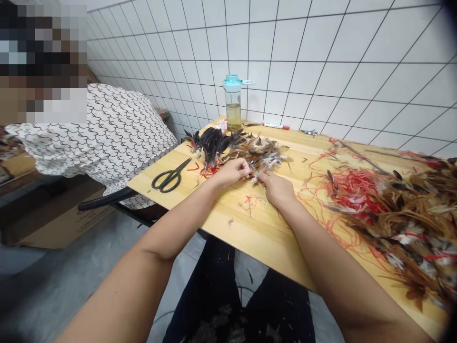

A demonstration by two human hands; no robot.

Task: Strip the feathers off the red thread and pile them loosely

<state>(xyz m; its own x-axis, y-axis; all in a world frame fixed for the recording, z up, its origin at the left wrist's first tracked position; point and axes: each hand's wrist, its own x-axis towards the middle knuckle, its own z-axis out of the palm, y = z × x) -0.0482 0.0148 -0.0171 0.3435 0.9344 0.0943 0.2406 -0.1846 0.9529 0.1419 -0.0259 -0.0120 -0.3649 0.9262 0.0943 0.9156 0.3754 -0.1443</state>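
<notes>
My left hand (pixel 233 171) and my right hand (pixel 276 188) meet at the middle of the wooden table (pixel 264 233), fingers pinched together on a small bunch of brown and white feathers (pixel 254 177). Just beyond my fingers lies a heap of brown feathers (pixel 259 152). To its left is a pile of dark feathers (pixel 210 142) with bits of red string (pixel 207 170) beneath it.
Black scissors (pixel 170 177) lie near the table's left edge. A clear bottle with a teal lid (pixel 233 102) stands at the tiled wall, a red marker (pixel 275 126) beside it. A big tangle of red string and feathers (pixel 389 209) fills the right. Another person in a patterned shirt (pixel 107 133) sits left.
</notes>
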